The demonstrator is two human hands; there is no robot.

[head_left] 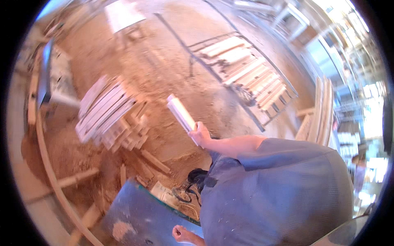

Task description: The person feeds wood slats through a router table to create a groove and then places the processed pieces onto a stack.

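My right hand (200,134) is closed round one end of a short, pale wooden piece (180,112), which points away over the dusty floor. It may be more than one strip; blur hides this. My left hand (183,234) is curled into a loose fist, and nothing shows in it. That hand is just above a blue-grey tabletop (143,213) with a dusty patch. Beyond the right hand, to the left, lies a stack of wooden pieces (106,110). A dark shoe (198,176) shows below me beside the table.
A metal rack (262,119) holding rows of wooden pieces (246,74) lies farther off. Long boards (322,110) lean at the right. Loose timber offcuts (156,161) and a cable (182,194) lie on the floor. A white-topped stand (123,15) is at the far left.
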